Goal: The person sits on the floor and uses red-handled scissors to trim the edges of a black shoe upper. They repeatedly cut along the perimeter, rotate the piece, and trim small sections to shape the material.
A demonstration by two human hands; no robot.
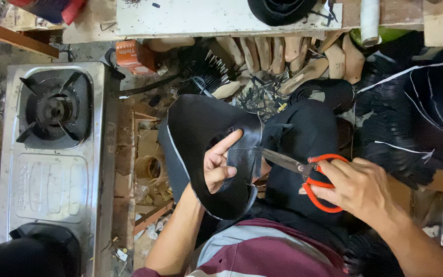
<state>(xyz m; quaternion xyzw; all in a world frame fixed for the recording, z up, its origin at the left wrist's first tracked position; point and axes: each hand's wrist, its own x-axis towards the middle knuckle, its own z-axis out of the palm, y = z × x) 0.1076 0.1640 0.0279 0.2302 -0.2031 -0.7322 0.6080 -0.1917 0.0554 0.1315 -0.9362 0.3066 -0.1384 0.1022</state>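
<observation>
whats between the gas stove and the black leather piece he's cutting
In the head view, a strip of cluttered floor: cardboard scraps and a round tan tub lie between the stove and the leather piece.

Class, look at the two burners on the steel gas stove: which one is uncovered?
The far burner, at the top of the stove: its black grate and ring show bare. The near burner is hidden under a dark pot.

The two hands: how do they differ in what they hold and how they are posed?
The left hand grips a black leather piece, thumb stretched along its cut edge; the right hand has its fingers through the orange handles of scissors. The left hand shows its palm side with fingers curled over the leather; the right hand shows its back. Both are bare and meet at the leather's edge, where the blades touch.
</observation>
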